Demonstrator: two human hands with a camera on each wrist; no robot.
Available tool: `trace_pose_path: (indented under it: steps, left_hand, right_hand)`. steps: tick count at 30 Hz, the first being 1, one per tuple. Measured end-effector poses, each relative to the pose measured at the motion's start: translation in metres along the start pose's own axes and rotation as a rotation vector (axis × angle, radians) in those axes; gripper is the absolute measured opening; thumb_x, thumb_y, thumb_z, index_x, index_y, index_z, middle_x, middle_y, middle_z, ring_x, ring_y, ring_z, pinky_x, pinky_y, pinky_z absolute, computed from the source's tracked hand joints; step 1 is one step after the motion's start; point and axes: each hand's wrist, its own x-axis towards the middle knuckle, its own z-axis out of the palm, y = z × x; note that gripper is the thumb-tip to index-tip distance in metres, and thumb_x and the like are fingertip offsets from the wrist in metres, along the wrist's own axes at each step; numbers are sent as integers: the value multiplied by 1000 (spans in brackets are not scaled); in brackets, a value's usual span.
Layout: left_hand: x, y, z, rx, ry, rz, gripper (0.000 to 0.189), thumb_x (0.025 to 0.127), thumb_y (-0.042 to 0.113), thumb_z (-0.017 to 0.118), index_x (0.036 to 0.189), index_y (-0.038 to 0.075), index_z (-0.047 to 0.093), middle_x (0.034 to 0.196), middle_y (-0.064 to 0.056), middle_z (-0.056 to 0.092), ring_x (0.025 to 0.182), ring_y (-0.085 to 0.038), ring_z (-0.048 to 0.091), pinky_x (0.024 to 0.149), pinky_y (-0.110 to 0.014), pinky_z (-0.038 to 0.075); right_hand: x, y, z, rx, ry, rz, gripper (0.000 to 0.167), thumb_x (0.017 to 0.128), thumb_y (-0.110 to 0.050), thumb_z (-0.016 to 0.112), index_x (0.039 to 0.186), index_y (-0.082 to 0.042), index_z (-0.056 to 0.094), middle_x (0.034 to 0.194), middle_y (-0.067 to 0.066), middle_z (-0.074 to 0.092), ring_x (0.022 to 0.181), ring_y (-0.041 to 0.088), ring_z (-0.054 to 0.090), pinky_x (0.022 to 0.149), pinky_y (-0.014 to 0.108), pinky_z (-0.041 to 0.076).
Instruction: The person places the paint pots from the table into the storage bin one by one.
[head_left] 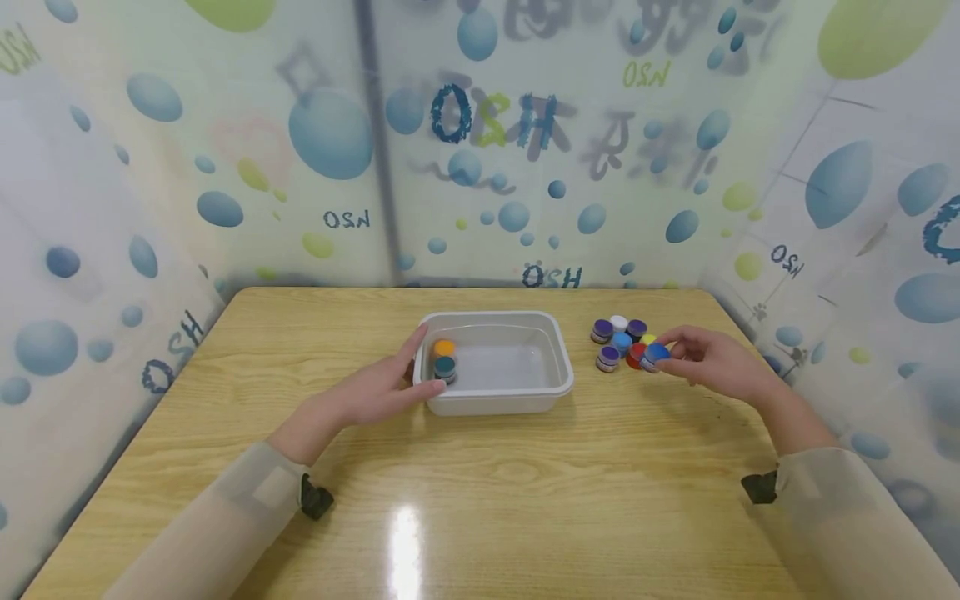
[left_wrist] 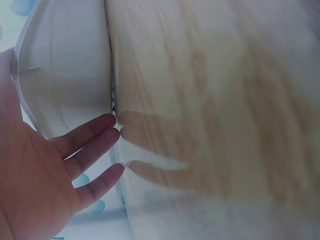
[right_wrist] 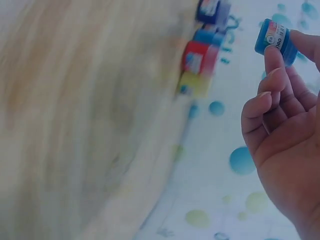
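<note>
In the head view a white plastic basin (head_left: 562,367) stands on the table with an orange-lidded jar (head_left: 444,348) and a dark teal-lidded jar (head_left: 446,369) at its left end. My left hand (head_left: 375,387) rests at the basin's front left corner, thumb along the front rim and straight fingers by the outer side. The left wrist view has the left fingers (left_wrist: 92,145) spread, tips at the tabletop. A small blue paint jar (right_wrist: 275,40) is pinched between thumb and fingers of my right hand (head_left: 708,362), held up in the right wrist view.
Right of the basin is a cluster of small jars: several purple-lidded jars (head_left: 608,358), a white jar (head_left: 618,323), a light blue jar (head_left: 621,342), a red jar (head_left: 637,356) and a yellow jar (head_left: 649,340). Patterned curtains (head_left: 480,242) surround the wooden table (head_left: 487,492).
</note>
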Motion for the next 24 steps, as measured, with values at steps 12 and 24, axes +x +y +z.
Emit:
trace_pose_path:
  steps: [12,24]
  left_hand:
    - [0,1,0,-10,-3,-7,108,106,70,58,177,29,-11,150,-15,64,125,-22,66,113,-52,51]
    - [-1,0,-1,2,-5,-16,109,105,73,57,177,30,-11,149,-13,65,123,-20,65,112,-50,52]
  right_hand:
    - [10,-65,15,80,-25,-147,37,103,-25,80,136,-12,69,103,6,68,78,16,63,68,30,55]
    - [44,-118,53,124,-102,-277,29,101,-23,82,127,-15,73,96,7,68,70,23,59,63,30,51]
